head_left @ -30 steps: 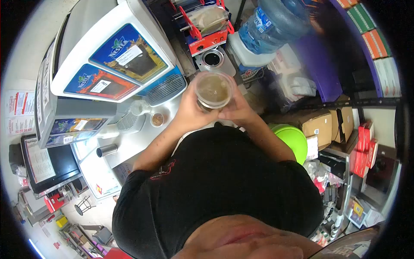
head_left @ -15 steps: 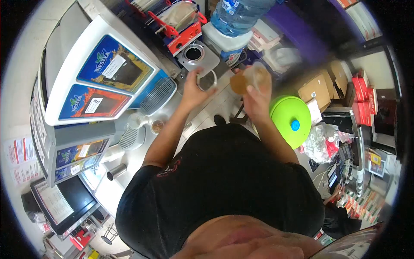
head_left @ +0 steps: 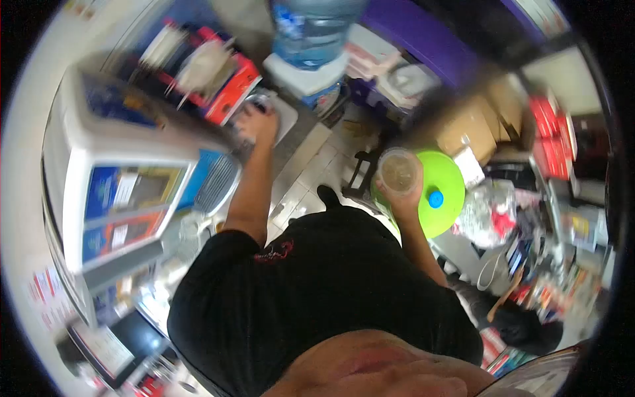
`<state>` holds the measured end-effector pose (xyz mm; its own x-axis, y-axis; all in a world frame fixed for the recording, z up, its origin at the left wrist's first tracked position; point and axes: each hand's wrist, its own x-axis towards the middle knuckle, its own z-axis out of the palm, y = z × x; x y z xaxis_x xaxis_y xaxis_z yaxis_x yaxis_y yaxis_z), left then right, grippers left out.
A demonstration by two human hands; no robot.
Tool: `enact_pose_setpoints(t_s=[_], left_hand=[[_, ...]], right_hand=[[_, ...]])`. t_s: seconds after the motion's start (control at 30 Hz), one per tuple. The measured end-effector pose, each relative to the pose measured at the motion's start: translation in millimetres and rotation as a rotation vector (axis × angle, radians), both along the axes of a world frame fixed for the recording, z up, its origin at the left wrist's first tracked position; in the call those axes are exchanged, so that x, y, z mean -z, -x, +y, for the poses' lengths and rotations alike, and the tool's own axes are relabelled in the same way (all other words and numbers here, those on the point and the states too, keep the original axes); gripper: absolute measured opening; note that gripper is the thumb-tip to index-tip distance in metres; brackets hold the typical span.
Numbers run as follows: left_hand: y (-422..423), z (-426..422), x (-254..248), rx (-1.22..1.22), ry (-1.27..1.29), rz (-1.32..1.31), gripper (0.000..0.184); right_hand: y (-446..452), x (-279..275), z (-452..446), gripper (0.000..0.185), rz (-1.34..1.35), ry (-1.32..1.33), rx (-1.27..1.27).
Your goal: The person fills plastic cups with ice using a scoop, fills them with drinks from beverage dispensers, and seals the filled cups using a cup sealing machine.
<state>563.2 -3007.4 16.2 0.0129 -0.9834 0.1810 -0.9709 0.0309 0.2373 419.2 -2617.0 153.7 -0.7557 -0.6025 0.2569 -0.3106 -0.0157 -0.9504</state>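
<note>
My right hand (head_left: 408, 200) is wrapped round a clear plastic cup (head_left: 399, 171) with a brownish drink in it, seen from above in front of the green lid (head_left: 433, 193). My left hand (head_left: 256, 126) reaches out to the metal plate (head_left: 286, 120) at the front of a red machine (head_left: 233, 92). Its fingers lie at the plate's round fitting (head_left: 259, 102) and are smeared by motion. Whether the ring from before is in those fingers or in the fitting, I cannot make out.
A Nestea drink dispenser (head_left: 126, 218) stands on the left counter. Behind is a water dispenser with a large blue bottle (head_left: 314, 30). Cardboard boxes (head_left: 466, 126), a plastic bag (head_left: 489, 212) and red boxes (head_left: 549, 139) fill the right side. Another person (head_left: 522, 324) is at the lower right.
My left hand has moved forward and left, taking the ring towards the red machine's plate. My right hand has come down and nearer with the cup. The view has shifted.
</note>
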Motion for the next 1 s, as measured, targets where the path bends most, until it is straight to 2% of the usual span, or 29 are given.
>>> enact_pose_setpoints(t_s=[0.03,0.07,0.1,0.13,0.2,0.23,0.27,0.3,0.37,0.5,0.53,0.77,0.83,0.9,0.97,1.0], left_hand=[[4.1,5.0,-20.1,-0.037,-0.042,-0.085,0.064],[1.9,10.9,-11.1,-0.001,0.018,-0.223,0.052],[9.6,19.7,-24.3,0.045,-0.025,-0.283,0.059],[-1.5,14.4,-8.7,0.247,0.104,-0.382,0.055],[-9.2,-27.3,42.6,0.361,0.018,-0.576,0.052],[-16.3,-57.2,78.1,0.430,-0.017,-0.688,0.053],[-6.7,-29.5,69.0,0.137,0.185,-0.357,0.057],[8.6,-11.0,38.4,-0.011,0.126,-0.251,0.061],[12.4,-37.8,66.5,-0.068,0.117,-0.290,0.062],[9.6,-49.4,96.7,0.022,0.090,-0.371,0.062],[6.5,-56.2,113.9,0.049,0.431,-0.236,0.060],[-6.8,-52.4,86.9,0.105,0.410,-0.089,0.057],[-11.1,-37.1,58.0,0.191,-0.025,-0.477,0.060],[-35.4,-31.6,81.0,0.283,0.645,-0.606,0.065],[-43.7,-32.5,86.5,0.358,0.798,-0.767,0.061],[-41.6,-25.8,79.7,0.402,0.757,-0.756,0.059]], right_hand=[[0.9,1.6,4.3,0.094,-0.069,-0.073,0.000],[6.3,1.8,14.1,0.095,-0.131,-0.142,0.046],[17.9,22.5,20.7,0.096,0.013,-0.150,0.047],[16.4,-5.1,21.5,0.096,-0.037,-0.202,0.073],[19.9,-8.3,26.9,0.094,-0.010,-0.045,0.143],[23.6,-28.0,31.3,0.089,0.015,-0.149,0.184],[25.8,-35.6,36.5,0.086,-0.080,-0.046,0.171],[27.8,-34.9,44.2,0.086,-0.075,-0.041,0.274],[35.9,-31.2,43.4,0.086,-0.138,0.105,0.201],[43.0,-23.0,55.0,0.084,-0.093,0.141,0.269],[44.6,-21.3,60.0,0.084,-0.085,0.146,0.280],[46.9,-17.4,63.5,0.086,-0.099,0.123,0.287],[47.3,-20.0,62.4,0.087,-0.093,0.103,0.220],[41.8,-20.5,64.9,0.090,-0.024,-0.020,0.293],[40.1,-22.0,63.6,0.093,0.012,-0.151,0.291],[38.7,-16.5,63.5,0.095,-0.070,-0.183,0.258]])
